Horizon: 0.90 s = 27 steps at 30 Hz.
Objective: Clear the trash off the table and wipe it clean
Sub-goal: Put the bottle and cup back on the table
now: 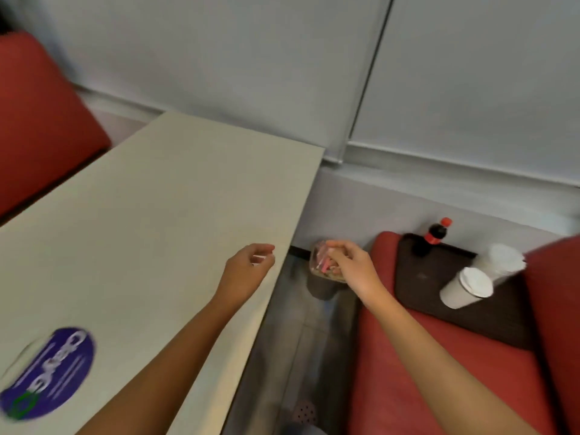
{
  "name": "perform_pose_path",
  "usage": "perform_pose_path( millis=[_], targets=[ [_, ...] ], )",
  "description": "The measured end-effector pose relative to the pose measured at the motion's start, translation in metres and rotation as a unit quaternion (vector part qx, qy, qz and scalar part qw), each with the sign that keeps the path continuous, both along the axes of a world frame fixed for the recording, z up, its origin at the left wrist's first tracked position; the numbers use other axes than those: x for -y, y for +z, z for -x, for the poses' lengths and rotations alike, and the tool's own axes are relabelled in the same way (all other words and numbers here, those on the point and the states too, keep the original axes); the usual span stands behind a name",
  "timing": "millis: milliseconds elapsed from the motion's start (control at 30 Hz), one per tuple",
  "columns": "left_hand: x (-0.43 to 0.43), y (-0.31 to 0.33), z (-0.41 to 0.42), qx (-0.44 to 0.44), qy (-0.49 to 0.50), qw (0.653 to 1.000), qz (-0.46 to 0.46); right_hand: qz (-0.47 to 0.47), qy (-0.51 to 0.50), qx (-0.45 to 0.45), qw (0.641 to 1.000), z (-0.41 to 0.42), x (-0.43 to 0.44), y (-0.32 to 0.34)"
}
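I'm dropping trash in the bin beside the table.
My right hand pinches pink trash at the mouth of the bin on the floor. My left hand hovers over the table edge, fingers curled; I can't tell if it holds anything.

The left forearm and the right forearm are seen bare along their whole visible length, up to the wrists. The left hand and the right hand are likewise uncovered; finer detail is blurred.
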<state>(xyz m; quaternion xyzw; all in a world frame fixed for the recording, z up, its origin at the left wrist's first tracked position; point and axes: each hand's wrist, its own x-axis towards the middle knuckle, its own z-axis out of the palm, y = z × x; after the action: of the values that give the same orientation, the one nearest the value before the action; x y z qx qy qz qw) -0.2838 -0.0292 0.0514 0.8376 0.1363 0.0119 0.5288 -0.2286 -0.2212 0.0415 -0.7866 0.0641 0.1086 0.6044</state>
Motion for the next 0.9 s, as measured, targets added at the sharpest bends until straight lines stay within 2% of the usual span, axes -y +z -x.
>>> perform_pose_path(
  millis=[433,633,900],
  targets=[
    [0.209,-0.013,-0.139,-0.053,-0.204,0.976,0.063,0.011,-0.228,-0.023,0.973,-0.037,0.217,-0.011],
    [0.264,-0.046,-0.196,-0.053,-0.275,0.959,0.039,0.011,-0.277,-0.051,0.96,-0.062,0.258,-0.04],
    [0.317,-0.121,-0.293,-0.084,-0.317,0.944,0.02,0.03,-0.315,-0.085,0.945,-0.175,0.296,-0.108]
  ],
)
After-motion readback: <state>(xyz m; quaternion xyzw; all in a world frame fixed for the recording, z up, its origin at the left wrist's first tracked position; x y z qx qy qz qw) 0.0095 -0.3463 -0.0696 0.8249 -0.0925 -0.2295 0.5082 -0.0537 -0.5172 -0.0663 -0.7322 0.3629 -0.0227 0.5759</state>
